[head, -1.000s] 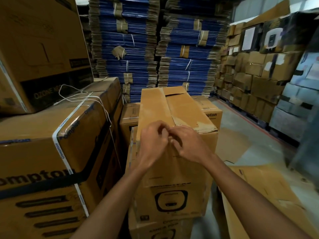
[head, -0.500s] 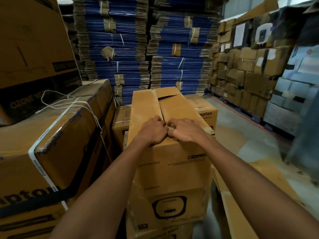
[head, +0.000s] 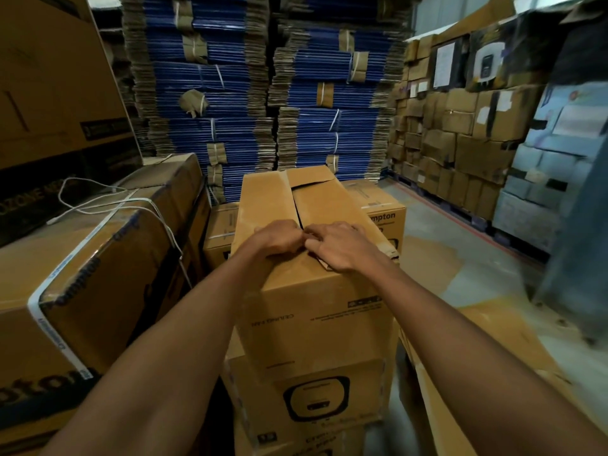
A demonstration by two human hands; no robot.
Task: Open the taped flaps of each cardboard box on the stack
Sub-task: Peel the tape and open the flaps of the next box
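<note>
- Hooking the left hand (head: 278, 238) over the near end of the left flap (head: 263, 199), curled fingers closed on its edge by the seam (head: 293, 202).
- Working the right hand (head: 339, 246) in at 3 o'clock of the left, touching it, bent fingertips dug in at the seam; cannot tell whether pinching tape, the right flap (head: 332, 205) or nothing.
- Bent over the top box (head: 312, 307), dead centre, resting on the box beneath (head: 306, 393); split along the seam toward 12 o'clock, not yet folded open.
- Likely to tear the right flap rather than lift it: ragged at its near corner, under the right palm.
- Could drag the top box off toward 6 o'clock with a hard pull; seemingly not square on the box beneath.
- Risking a cut from raw board edge against bare fingertips.
- Could snag an elbow on the loose white strap (head: 138, 205) atop the strapped carton (head: 98, 258) at 9 o'clock, just beside the stack.
- May slip on the loose cardboard sheet (head: 477, 350) at 4 o'clock.
</note>
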